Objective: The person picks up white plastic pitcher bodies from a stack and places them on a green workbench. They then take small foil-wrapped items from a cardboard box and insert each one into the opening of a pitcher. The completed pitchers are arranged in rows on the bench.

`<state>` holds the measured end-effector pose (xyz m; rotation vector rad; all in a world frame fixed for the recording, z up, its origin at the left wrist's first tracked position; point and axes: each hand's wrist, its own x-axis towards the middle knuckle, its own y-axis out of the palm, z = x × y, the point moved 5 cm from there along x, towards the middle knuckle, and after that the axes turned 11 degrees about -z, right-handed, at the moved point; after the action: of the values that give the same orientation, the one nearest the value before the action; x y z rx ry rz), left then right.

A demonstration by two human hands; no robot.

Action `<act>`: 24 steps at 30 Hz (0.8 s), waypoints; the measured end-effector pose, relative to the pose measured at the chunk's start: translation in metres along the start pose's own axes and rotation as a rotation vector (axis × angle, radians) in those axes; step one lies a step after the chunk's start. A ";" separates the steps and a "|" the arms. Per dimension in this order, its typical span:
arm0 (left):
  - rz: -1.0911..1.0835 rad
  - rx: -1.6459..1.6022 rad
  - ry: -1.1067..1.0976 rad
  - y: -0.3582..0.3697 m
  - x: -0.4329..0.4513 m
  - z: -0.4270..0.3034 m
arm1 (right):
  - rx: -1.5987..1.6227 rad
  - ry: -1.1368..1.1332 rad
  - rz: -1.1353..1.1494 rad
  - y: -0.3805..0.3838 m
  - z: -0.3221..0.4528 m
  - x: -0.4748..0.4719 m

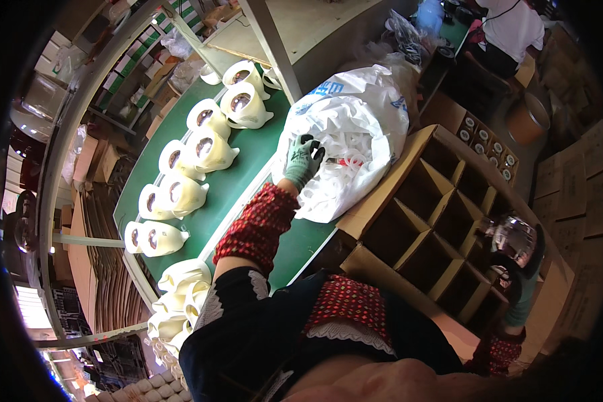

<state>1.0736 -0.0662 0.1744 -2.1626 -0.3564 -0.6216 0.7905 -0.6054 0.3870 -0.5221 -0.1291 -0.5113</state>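
My left hand [304,160], in a grey-green work glove with dark fingertips, is over the near rim of a white plastic sack [382,95]. Its fingers are curled, and whether they hold anything cannot be told. Translucent white plastic rings [331,188] fill the sack, with something red among them. My right hand [525,286], gloved too, grips a shiny glass-like vessel [516,241] over the right side of a cardboard box with dividers [452,221]. The box compartments look dark inside.
Cream plastic housings with dark round openings [213,148] stand in rows on the green bench [236,186]. More cream parts [183,276] are piled at its near end. A metal post [271,45] rises behind. Flattened cartons [98,251] lean at left; a person [512,30] is at upper right.
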 end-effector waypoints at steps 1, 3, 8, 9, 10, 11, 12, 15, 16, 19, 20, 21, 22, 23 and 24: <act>0.048 -0.131 -0.123 -0.003 -0.003 -0.003 | 0.098 -0.016 0.017 0.016 0.006 -0.007; 0.148 -0.392 -0.424 -0.038 -0.011 -0.049 | 0.406 0.069 0.062 0.058 0.027 -0.026; 0.224 -0.703 -0.372 -0.124 -0.049 -0.119 | 0.768 0.185 0.311 0.170 0.069 -0.049; 0.193 -0.702 -0.299 -0.146 -0.051 -0.136 | 0.772 0.187 0.377 0.186 0.083 -0.056; 0.181 -0.694 -0.276 -0.163 -0.056 -0.143 | 0.764 0.185 0.448 0.204 0.099 -0.062; 0.193 -0.705 -0.209 -0.178 -0.060 -0.149 | 0.739 0.176 0.476 0.218 0.109 -0.066; 0.169 -0.733 -0.187 -0.192 -0.064 -0.150 | 0.714 0.166 0.502 0.230 0.115 -0.072; 0.179 -0.841 -0.242 -0.232 -0.077 -0.156 | 0.609 0.110 0.485 0.250 0.121 -0.088; 0.167 -0.774 -0.165 -0.246 -0.081 -0.153 | 0.606 0.033 0.497 0.260 0.115 -0.092; 0.125 -0.788 -0.063 -0.278 -0.095 -0.144 | 0.677 -0.163 0.510 0.278 0.126 -0.100; 0.109 -0.831 -0.047 -0.288 -0.100 -0.141 | 0.676 -0.246 0.485 0.281 0.134 -0.104; 0.090 -0.855 -0.045 -0.295 -0.105 -0.139 | 0.676 -0.326 0.454 0.284 0.140 -0.108; 0.072 -0.875 -0.043 -0.303 -0.109 -0.139 | 0.725 -0.207 0.505 0.290 0.146 -0.115; 0.054 -0.895 -0.039 -0.310 -0.114 -0.139 | 0.661 -0.287 0.467 0.293 0.154 -0.120; -0.010 -0.879 -0.043 -0.317 -0.120 -0.140 | 0.598 -0.367 0.433 0.299 0.163 -0.124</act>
<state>0.7867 0.0118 0.3886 -3.0094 -0.1119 -0.8398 0.8332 -0.2463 0.3642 -0.0418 -0.4913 0.0626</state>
